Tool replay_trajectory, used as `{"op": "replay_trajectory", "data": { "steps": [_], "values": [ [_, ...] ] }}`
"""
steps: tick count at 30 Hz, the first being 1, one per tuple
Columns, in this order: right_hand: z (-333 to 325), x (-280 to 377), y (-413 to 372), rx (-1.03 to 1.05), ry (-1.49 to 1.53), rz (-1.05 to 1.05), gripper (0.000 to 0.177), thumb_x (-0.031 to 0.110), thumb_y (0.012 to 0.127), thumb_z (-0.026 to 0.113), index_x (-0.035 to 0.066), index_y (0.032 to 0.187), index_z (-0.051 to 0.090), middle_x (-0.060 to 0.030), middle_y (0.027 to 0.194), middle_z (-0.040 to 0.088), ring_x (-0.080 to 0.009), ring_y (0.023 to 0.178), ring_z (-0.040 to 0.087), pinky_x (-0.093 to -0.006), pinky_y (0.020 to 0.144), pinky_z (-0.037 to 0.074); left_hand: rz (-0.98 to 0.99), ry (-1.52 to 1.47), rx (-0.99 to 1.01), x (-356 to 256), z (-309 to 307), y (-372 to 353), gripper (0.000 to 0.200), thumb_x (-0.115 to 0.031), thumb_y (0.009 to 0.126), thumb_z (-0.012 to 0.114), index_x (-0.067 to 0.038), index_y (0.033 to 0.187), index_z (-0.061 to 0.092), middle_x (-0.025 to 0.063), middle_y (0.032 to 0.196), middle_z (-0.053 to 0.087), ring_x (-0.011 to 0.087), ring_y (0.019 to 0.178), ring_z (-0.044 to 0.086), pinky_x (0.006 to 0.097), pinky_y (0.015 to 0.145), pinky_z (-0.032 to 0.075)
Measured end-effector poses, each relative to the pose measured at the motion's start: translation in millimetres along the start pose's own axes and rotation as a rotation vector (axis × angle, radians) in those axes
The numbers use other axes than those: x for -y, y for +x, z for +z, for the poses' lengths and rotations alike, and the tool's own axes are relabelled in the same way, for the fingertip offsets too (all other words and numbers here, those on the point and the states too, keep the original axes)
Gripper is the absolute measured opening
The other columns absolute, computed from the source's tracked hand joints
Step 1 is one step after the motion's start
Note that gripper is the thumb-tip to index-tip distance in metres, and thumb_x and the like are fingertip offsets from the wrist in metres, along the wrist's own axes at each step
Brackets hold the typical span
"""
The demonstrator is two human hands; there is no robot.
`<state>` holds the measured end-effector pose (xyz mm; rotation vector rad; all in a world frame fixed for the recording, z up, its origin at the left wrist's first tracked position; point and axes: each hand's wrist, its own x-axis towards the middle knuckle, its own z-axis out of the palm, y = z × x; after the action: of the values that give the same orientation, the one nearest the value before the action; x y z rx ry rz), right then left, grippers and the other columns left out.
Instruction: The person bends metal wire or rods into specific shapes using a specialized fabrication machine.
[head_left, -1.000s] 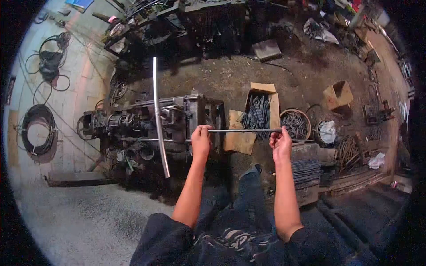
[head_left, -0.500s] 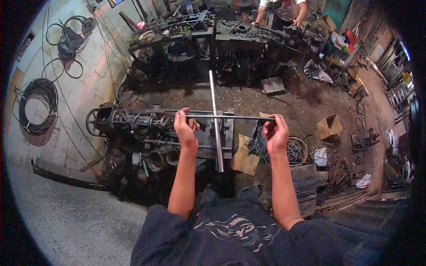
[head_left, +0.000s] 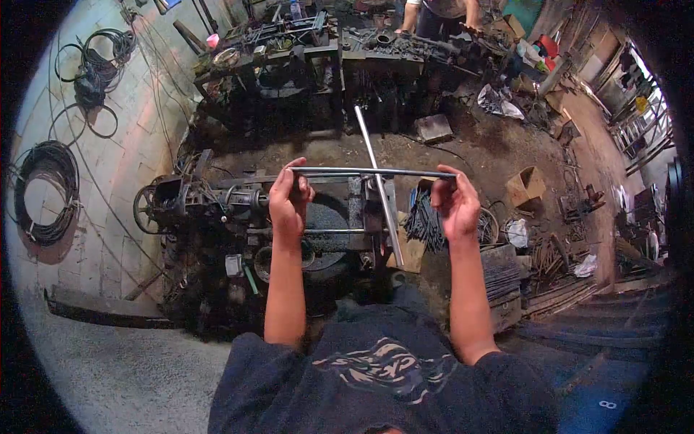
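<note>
A thin dark metal rod [head_left: 340, 171] is held nearly level in front of me by its two ends. My left hand [head_left: 289, 199] pinches the left end between thumb and fingertips. At the right end, the fingers of my right hand [head_left: 457, 206] are closed on the rod, palm towards me. Behind the rod, a long shiny metal bar [head_left: 385, 204] lies slanted across the right end of a machine [head_left: 224, 201] with a handwheel. Neither hand touches that bar. A bundle of dark rods [head_left: 426, 218] lies beyond my right wrist.
A cluttered workbench [head_left: 383, 54] runs along the back, where another person's hands [head_left: 470, 27] rest. Coiled cables [head_left: 47, 192] hang on the left wall. A cardboard box [head_left: 525, 186], a metal block [head_left: 434, 129] and stacked rods [head_left: 499, 278] lie on the right.
My view has shifted, so the background sits more to the left. Both hands and the rod are higher in view, the hands slightly farther apart. The shiny bar appears more slanted.
</note>
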<state>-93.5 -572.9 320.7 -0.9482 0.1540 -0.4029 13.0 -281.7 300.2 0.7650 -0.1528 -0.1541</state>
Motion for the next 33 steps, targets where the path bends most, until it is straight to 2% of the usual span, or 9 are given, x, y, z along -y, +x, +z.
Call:
{"op": "replay_trajectory", "data": {
  "steps": [3, 6, 13, 18, 20, 22, 28, 30, 33],
  "values": [
    [-6, 3, 2, 0.0, -0.022, -0.01, 0.033, 0.026, 0.098, 0.044, -0.002, 0.108, 0.059, -0.0092, 0.076, 0.064, -0.0154, 0.056, 0.056, -0.0274, 0.051, 0.044, 0.057, 0.126, -0.021, 5, 4, -2, 0.034, -0.026, 0.099, 0.046, 0.004, 0.115, 0.055, -0.0011, 0.069, 0.046, 0.0087, 0.061, 0.044, 0.0258, 0.054, 0.037],
    [-8, 10, 4, 0.003, -0.009, -0.015, 0.034, 0.03, 0.098, 0.045, 0.0, 0.105, 0.059, -0.0084, 0.075, 0.063, -0.0148, 0.056, 0.055, -0.0272, 0.051, 0.043, 0.093, 0.17, -0.055, 11, 11, -4, 0.035, -0.025, 0.099, 0.047, 0.006, 0.113, 0.055, -0.0012, 0.067, 0.045, 0.0083, 0.06, 0.044, 0.0258, 0.054, 0.037],
    [-17, 14, 18, -0.041, 0.058, -0.025, 0.032, 0.033, 0.098, 0.048, 0.002, 0.101, 0.059, -0.0076, 0.073, 0.062, -0.0147, 0.054, 0.054, -0.0274, 0.049, 0.043, 0.112, 0.189, -0.109, 22, 31, -2, 0.036, -0.026, 0.099, 0.047, 0.007, 0.108, 0.056, -0.0022, 0.063, 0.043, 0.008, 0.058, 0.042, 0.0263, 0.053, 0.036],
    [-21, 16, 24, 0.002, 0.043, -0.016, 0.03, 0.033, 0.098, 0.047, 0.004, 0.099, 0.057, -0.0067, 0.072, 0.061, -0.0145, 0.053, 0.053, -0.0272, 0.048, 0.044, 0.118, 0.115, -0.256, 38, 37, 0, 0.033, -0.024, 0.098, 0.047, 0.006, 0.105, 0.057, -0.0023, 0.062, 0.042, 0.0092, 0.058, 0.042, 0.0274, 0.053, 0.035],
    [-31, 21, 30, -0.01, 0.042, -0.015, 0.03, 0.033, 0.098, 0.047, 0.005, 0.098, 0.057, -0.0068, 0.072, 0.061, -0.0145, 0.052, 0.053, -0.0271, 0.048, 0.044, 0.116, 0.127, -0.257, 47, 41, 3, 0.033, -0.024, 0.098, 0.045, 0.005, 0.104, 0.057, -0.0021, 0.061, 0.041, 0.0096, 0.058, 0.042, 0.0273, 0.053, 0.034],
    [-40, 24, 38, -0.023, 0.036, -0.003, 0.029, 0.034, 0.098, 0.047, 0.006, 0.097, 0.056, -0.007, 0.073, 0.061, -0.0146, 0.052, 0.053, -0.0269, 0.048, 0.043, 0.124, 0.119, -0.213, 57, 47, 3, 0.029, -0.021, 0.096, 0.047, 0.005, 0.101, 0.061, -0.001, 0.062, 0.047, 0.0084, 0.056, 0.044, 0.0268, 0.054, 0.037],
    [-80, 27, 55, -0.1, 0.026, 0.032, 0.032, 0.038, 0.097, 0.048, 0.008, 0.093, 0.055, -0.0074, 0.068, 0.06, -0.0158, 0.052, 0.054, -0.0273, 0.047, 0.044, 0.13, 0.131, -0.226, 96, 70, -10, 0.031, -0.021, 0.095, 0.045, 0.005, 0.098, 0.061, 0.0008, 0.062, 0.046, 0.0104, 0.058, 0.044, 0.0288, 0.055, 0.037],
    [-94, 28, 49, -0.096, 0.079, 0.033, 0.03, 0.036, 0.098, 0.047, 0.007, 0.093, 0.055, -0.0076, 0.065, 0.059, -0.0167, 0.052, 0.055, -0.0278, 0.046, 0.044, 0.137, 0.162, -0.241, 105, 76, -20, 0.031, -0.022, 0.094, 0.045, 0.004, 0.094, 0.06, 0.0011, 0.061, 0.044, 0.0107, 0.058, 0.042, 0.0289, 0.055, 0.036],
    [-104, 39, 34, -0.145, 0.088, -0.017, 0.028, 0.031, 0.098, 0.045, 0.006, 0.087, 0.053, -0.0092, 0.063, 0.057, -0.0173, 0.048, 0.053, -0.028, 0.041, 0.042, 0.151, 0.043, -0.265, 106, 100, -35, 0.025, -0.024, 0.088, 0.047, -0.001, 0.083, 0.054, 0.0015, 0.059, 0.039, 0.0124, 0.053, 0.037, 0.0281, 0.053, 0.033]
  ]
}}
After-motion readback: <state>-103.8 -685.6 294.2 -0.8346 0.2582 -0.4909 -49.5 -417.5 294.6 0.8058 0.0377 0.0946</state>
